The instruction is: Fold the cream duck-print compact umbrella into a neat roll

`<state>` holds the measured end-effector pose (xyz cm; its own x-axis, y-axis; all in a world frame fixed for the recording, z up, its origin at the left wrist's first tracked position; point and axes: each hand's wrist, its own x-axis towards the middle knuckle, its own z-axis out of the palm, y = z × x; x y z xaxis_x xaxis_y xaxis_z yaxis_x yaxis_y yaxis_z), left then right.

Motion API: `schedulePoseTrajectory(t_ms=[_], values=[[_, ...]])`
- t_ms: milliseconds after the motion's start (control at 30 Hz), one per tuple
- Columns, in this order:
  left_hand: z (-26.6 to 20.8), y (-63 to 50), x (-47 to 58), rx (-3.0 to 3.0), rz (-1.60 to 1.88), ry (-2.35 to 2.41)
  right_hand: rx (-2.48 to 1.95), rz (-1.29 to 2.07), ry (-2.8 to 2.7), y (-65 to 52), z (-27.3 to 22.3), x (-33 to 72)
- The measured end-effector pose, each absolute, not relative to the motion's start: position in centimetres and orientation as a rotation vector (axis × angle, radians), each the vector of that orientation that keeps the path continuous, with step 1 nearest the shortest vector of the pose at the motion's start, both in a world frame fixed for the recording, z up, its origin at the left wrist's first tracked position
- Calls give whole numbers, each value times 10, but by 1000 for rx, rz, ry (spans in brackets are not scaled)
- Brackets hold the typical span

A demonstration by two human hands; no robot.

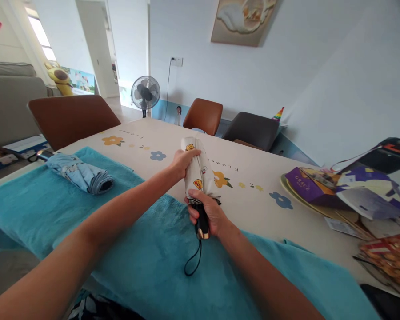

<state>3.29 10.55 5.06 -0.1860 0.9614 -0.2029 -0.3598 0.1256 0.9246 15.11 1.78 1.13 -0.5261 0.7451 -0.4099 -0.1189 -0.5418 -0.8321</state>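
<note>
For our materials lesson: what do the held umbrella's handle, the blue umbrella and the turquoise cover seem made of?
Black handle: probably smooth plastic, evenly dark; its golden end shines like metal. Blue umbrella: probably thin fabric, creased and rolled in layers. Turquoise cover: matte textile, likely plush, from its soft nap.

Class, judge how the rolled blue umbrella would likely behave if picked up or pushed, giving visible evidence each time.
The rolled blue umbrella would probably stay fairly stiff when lifted, being wrapped into a compact bundle. Its creased fabric would likely give when squeezed. Pushed sideways, it might roll, being roughly cylindrical, though the plush turquoise cloth beneath would probably slow it.
</note>
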Motion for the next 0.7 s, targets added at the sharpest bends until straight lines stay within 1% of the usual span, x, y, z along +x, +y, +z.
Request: schedulePoseTrajectory(t_ms=[133,267,367,567,700], values=[[47,109,31,870,1322,1205,-925,2071,-987,23,14,156],[41,112,33,792,1196,1292,-806,2019,-938,28,22,164],[35,112,37,757,1131,1285,-806,1964,-930,31,26,168],[22,109,49,737,1201,1313,-826,1950,-885,31,32,168],[15,97,58,785,1256,1183,-725,2019,-850,19,38,160]])
